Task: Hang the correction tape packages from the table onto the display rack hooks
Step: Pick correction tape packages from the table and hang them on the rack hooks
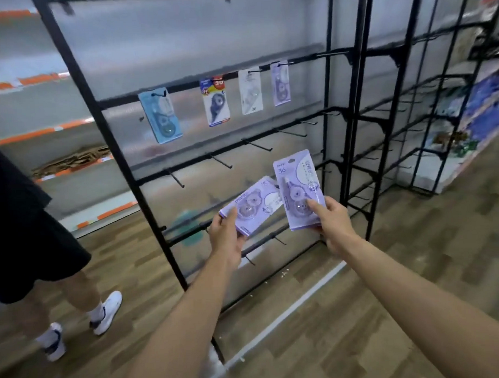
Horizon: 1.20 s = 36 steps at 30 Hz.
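My left hand [226,237] grips a purple correction tape package [253,204] by its lower corner, tilted to the right. My right hand [333,225] pinches a second purple package [297,186], held upright beside the first. Both are in front of the black display rack [351,121]. On the rack's upper hook row hang a light blue package [160,115], a dark blue and red package [216,101], a white package [250,91] and a purple package [280,83]. The hooks [258,146] of the lower rows are bare.
A person in dark shorts and white shoes [106,312] stands at the left, close to the rack's left post. A second black rack [427,95] stands to the right. Shelves with orange strips [40,132] run behind. The floor is wood-patterned.
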{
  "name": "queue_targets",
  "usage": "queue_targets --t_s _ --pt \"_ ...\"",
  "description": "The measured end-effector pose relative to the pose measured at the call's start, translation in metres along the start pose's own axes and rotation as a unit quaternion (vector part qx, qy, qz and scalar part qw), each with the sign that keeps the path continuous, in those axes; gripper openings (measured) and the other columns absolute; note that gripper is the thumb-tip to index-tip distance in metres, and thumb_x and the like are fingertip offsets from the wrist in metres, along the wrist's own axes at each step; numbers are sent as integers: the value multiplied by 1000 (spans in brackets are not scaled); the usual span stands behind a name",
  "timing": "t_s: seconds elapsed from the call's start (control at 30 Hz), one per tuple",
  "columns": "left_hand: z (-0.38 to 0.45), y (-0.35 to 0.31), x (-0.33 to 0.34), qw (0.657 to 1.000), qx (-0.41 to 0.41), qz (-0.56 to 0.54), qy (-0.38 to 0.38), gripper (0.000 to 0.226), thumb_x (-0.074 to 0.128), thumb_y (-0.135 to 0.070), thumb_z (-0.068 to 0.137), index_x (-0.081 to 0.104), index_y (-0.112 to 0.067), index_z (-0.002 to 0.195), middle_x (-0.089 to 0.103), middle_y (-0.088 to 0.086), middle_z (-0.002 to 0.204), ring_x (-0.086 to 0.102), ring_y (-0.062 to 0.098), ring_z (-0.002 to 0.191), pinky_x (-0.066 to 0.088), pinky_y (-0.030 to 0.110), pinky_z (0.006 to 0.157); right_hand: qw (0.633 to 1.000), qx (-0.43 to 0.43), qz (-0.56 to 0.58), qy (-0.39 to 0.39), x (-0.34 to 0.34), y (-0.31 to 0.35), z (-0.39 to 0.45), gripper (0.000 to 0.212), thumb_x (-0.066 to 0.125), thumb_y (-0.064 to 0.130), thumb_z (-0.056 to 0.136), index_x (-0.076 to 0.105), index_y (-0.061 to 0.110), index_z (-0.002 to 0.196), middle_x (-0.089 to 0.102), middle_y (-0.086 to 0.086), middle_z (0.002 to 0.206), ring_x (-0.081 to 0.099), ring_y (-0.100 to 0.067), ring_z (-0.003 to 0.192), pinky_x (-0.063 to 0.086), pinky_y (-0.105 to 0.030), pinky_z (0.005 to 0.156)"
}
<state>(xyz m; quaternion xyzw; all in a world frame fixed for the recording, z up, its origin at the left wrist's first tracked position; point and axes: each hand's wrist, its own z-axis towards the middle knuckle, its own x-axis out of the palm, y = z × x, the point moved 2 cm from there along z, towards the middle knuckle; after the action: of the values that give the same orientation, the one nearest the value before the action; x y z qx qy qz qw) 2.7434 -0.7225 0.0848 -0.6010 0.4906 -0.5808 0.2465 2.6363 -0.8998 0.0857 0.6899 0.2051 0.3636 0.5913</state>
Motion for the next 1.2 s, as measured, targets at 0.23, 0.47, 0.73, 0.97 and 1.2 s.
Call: queue_targets --t_s 0.23,0.47,0.73,0.97,1.2 --pt "81 -9 77 995 25 -16 93 15 56 2 91 62 -5 103 73 10 89 69 23 76 59 34 63 1000 -11 -1 4 -10 11 96 6 64 19 90 62 17 95 73 -2 89 69 -13 68 54 -30 59" --pt "156 1 163 992 49 58 102 25 52 9 84 58 -8 100 68 14 94 65 32 81 56 49 77 999 -42 9 27 -29 43 203 12 60 13 91 61 13 103 71 -6 95 68 -13 72 53 -23 57" --pt "224 7 276 994 97 12 50 16 64 -8 89 59 -11 104 71 2 82 67 17 70 54 31 59 993 -81 -51 72 -63 100 326 17 61 17 90 61 13 107 70 -10 105 67 -28 96 53 -45 89" --pt "273 0 320 989 144 28 18 24 70 -8 84 58 -12 104 70 2 89 65 16 77 54 33 68 985 -121 -79 93 -58 123 401 24 60 17 91 61 15 114 71 -5 102 69 -22 90 55 -42 84" --pt "332 -15 330 979 186 82 17 38 68 -11 87 55 -7 122 67 3 100 60 17 90 45 30 76 979 -172 -54 95 -24 150 466 38 59 13 91 51 23 127 68 -5 107 68 -19 93 56 -40 83"
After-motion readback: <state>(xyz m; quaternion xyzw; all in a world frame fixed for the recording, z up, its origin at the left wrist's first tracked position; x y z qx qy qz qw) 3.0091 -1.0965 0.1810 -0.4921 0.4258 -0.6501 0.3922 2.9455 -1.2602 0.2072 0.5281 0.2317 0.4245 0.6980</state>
